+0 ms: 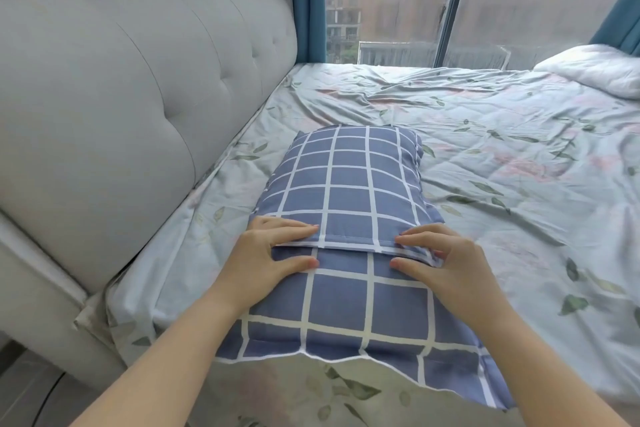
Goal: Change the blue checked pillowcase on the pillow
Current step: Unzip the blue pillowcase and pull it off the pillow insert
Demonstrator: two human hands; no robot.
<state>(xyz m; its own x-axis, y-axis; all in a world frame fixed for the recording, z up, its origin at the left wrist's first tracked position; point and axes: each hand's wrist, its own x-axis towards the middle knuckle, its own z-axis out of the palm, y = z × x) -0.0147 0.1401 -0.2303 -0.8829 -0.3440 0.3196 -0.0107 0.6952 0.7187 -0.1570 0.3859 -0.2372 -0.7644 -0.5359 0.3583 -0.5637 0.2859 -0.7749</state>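
The pillow in its blue checked pillowcase (349, 184) lies on the bed, lengthwise away from me. An overlapping flap with a white hem crosses its middle. My left hand (266, 253) rests at the flap's left end, fingers straight on top of the flap and thumb on the panel below the hem. My right hand (446, 263) is at the flap's right end. Its forefinger lies on the flap, its thumb sits below the hem, and its other fingers curl under the hem, pinching it.
The pillow lies on a pale leaf-print sheet (502, 166). A grey tufted headboard (138, 97) runs along the left. A white pillow (595, 71) sits at the far right corner. Behind the bed is a window (398, 0) with blue curtains.
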